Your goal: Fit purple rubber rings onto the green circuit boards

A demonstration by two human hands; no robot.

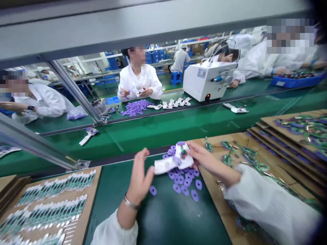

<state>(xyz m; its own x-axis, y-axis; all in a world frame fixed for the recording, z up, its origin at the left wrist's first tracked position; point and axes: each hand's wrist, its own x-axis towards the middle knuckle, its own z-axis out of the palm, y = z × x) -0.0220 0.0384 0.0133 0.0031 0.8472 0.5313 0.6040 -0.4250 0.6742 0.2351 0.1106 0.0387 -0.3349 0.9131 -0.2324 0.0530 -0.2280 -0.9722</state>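
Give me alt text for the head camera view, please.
A person's right grip holds a white, curved casing over scattered purple oval pieces on a dark green worktop, with the open left grip nearby. Across a green belt is a co-worker in white.

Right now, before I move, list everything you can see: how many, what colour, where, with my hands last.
White part: one, white, in the right hand
Purple pieces: many, purple, bench below it
Slim boards: many, green and white, cardboard at left
Wired boards: many, green, cardboard at right
Conveyor belt: one, green, across the middle
Boxy machine: one, white, beyond the belt
Purple pile: one, purple, far bench
Blue tray: one, blue, far right
Stool: one, blue, background
Co-workers: several, white coats, beyond the belt
Left hand: one, bare, open near the white part
Right hand: one, bare, gripping it
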